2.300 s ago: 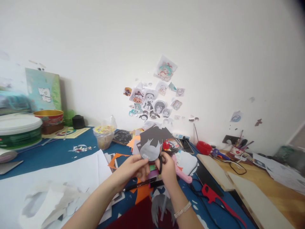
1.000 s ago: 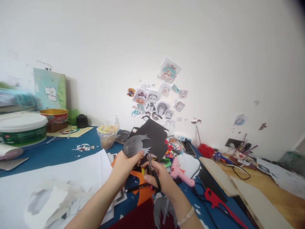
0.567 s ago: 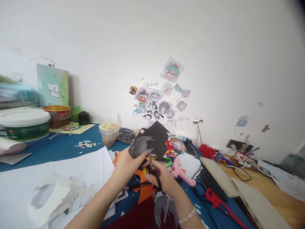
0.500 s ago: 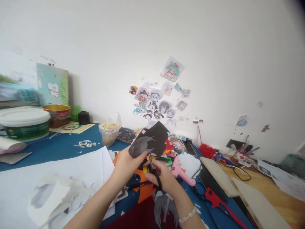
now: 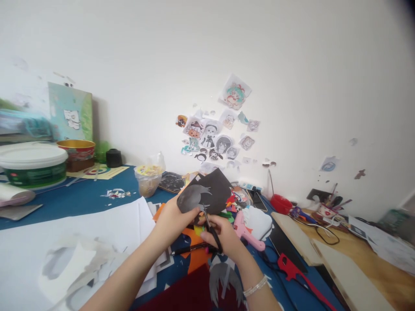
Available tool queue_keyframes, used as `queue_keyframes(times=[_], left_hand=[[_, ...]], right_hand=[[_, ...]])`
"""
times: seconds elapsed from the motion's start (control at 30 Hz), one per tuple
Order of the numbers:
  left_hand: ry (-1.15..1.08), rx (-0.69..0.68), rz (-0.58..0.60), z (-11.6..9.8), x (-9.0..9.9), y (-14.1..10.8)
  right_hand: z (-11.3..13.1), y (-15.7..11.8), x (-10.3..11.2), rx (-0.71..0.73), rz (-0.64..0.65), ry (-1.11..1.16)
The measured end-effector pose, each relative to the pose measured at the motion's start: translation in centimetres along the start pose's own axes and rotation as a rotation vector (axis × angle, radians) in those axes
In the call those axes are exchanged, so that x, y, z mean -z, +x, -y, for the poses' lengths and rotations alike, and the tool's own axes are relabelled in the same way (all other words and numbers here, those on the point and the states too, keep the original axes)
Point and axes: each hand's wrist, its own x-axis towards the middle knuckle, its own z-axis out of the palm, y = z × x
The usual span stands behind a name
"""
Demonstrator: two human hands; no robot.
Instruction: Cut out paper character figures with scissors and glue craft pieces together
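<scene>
My left hand (image 5: 176,216) is closed on black paper (image 5: 218,186) with a grey hair-shaped drawing (image 5: 193,197) on its near side. Black-handled scissors (image 5: 212,233) are gripped in my right hand (image 5: 223,235), their blades at the lower edge of the drawing. How far the blades are apart I cannot tell. A second grey hair-shaped cutout (image 5: 223,280) lies below my right wrist, on dark red material (image 5: 181,293). Under both hands are orange paper (image 5: 196,259) and a black pen (image 5: 188,249).
To the right lie a pink glue gun (image 5: 248,233) and a red-handled tool (image 5: 301,276) with cables. White sheets (image 5: 129,224) cover the left. Farther back stand a lidded cup (image 5: 148,179) and a white-lidded tub (image 5: 32,166). Paper cutouts (image 5: 223,144) are stuck on the wall.
The black paper has tilted and shifted slightly down and to the right. My right hand and the scissors have moved a little rightward, with the blades still at the drawing.
</scene>
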Motion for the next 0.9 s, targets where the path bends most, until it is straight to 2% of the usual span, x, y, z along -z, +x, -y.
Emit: queue_keyframes(times=[0.1, 0.3, 0.47, 0.7, 0.8, 0.9], left_hand=[[0.073, -0.073, -0.008, 0.5, 0.2, 0.1], [0.137, -0.115, 0.123, 1.1, 0.8, 0.5], [0.166, -0.097, 0.152, 1.1, 1.0, 0.7], [0.075, -0.033, 0.195, 0.7, 1.6, 0.8], [0.095, -0.013, 0.172, 0.9, 1.6, 1.0], [0.194, -0.060, 0.101, 1.3, 1.2, 1.2]], right_hand=[[-0.5, 0.0, 0.2, 0.006, 0.015, -0.056], [-0.8, -0.2, 0.7, 0.026, 0.079, -0.081], [-0.9, -0.1, 0.5, 0.041, 0.122, -0.018], [-1.2, -0.1, 0.5, 0.048, 0.186, 0.101], [-0.9, -0.1, 0.5, -0.010, 0.196, 0.118], [-0.7, -0.1, 0.5, -0.039, 0.160, 0.101]])
